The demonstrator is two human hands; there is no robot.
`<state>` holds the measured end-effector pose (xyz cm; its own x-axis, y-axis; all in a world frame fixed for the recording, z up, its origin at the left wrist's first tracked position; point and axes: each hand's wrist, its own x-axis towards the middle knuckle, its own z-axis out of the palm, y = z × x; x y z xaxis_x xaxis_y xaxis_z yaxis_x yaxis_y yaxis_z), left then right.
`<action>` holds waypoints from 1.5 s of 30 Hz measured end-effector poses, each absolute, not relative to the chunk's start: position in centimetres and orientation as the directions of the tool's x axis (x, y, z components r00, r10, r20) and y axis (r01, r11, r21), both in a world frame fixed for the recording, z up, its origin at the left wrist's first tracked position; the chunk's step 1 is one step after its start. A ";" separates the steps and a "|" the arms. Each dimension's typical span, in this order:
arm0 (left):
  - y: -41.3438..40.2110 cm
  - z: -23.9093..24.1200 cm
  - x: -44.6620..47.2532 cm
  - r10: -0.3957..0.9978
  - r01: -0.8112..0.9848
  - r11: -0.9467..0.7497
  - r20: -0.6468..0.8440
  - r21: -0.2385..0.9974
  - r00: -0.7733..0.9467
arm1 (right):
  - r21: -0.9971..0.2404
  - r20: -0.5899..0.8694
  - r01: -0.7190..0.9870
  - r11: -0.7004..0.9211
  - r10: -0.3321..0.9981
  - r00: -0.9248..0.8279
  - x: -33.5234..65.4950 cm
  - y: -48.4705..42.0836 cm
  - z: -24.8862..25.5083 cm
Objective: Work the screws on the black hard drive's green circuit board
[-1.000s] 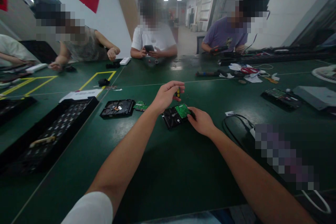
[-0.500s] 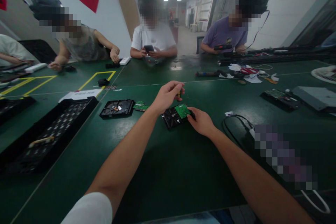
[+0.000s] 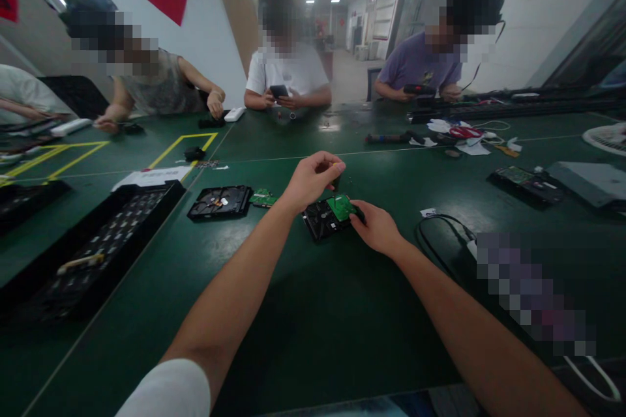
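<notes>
A black hard drive with a green circuit board on it lies on the table in front of me. My left hand is closed above its far edge, fingers wrapped round a small screwdriver held upright, its tip down at the board. Most of the handle is hidden by the fingers. My right hand grips the drive's right side, thumb near the board. To the left, a second hard drive lies flat, with a loose green circuit board beside it.
A long black tray stands at left, a tan strip-like piece inside. At right are another hard drive, a grey metal box and a black cable. Several people sit across the green table, one holding a phone.
My left hand has turned slightly round the screwdriver, so less of its yellow handle shows. My right hand and the hard drive stay nearly in place. The view has shifted a little.
</notes>
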<state>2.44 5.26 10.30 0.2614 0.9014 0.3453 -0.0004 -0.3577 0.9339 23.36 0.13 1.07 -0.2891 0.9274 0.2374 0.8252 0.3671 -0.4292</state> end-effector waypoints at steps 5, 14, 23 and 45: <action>5.2 10.4 2.6 0.885 -0.066 -0.322 0.325 0.944 0.333 | -0.412 0.235 0.838 0.359 0.930 -0.283 23.5 0.3 0.7; 5.2 10.1 2.8 0.894 -0.025 -0.382 0.377 0.924 0.241 | -0.419 0.214 0.845 0.332 0.941 -0.264 23.3 0.0 1.1; 5.5 10.2 2.8 0.912 -0.117 -0.257 0.281 0.959 0.299 | -0.420 0.213 0.841 0.341 0.938 -0.274 23.2 0.0 1.5; 5.4 10.0 2.7 0.912 -0.154 -0.248 0.284 0.957 0.295 | -0.428 0.225 0.832 0.352 0.934 -0.278 23.4 0.2 1.0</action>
<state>2.74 5.40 10.04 0.2949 0.9125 0.2836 -0.1537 -0.2476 0.9566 23.43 0.19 1.04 -0.2784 0.9336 0.2254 0.8324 0.3516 -0.4284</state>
